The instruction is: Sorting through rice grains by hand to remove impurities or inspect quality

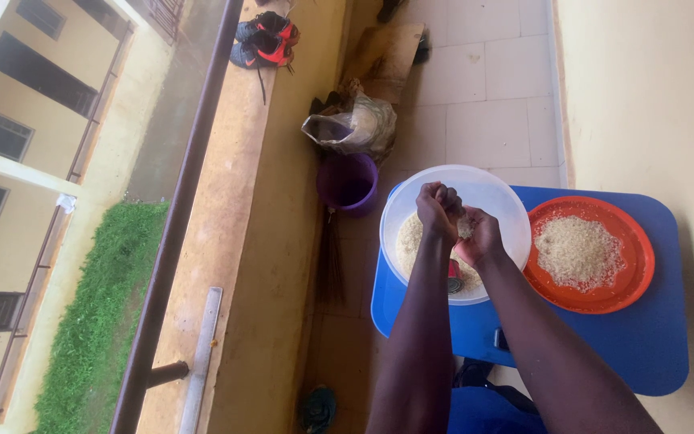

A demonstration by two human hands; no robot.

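My left hand [438, 209] and my right hand [479, 235] are held together over a clear round bowl [500, 193] that has pale grains in its bottom. My right hand is cupped with grains in its palm. My left hand's fingers are bunched and press down into that palm. A small can lies inside the bowl, partly hidden under my right wrist. To the right of the bowl an orange plate [636, 277] carries a heap of the same grains [578, 251]. Bowl and plate both sit on a blue table [652, 337].
A purple bucket [349, 183] stands on the floor left of the table, with a crumpled sack [355, 127] behind it and a broom [331, 265] beside it. Shoes [265, 40] rest on the balcony ledge. A yellow wall [652, 88] runs along the right.
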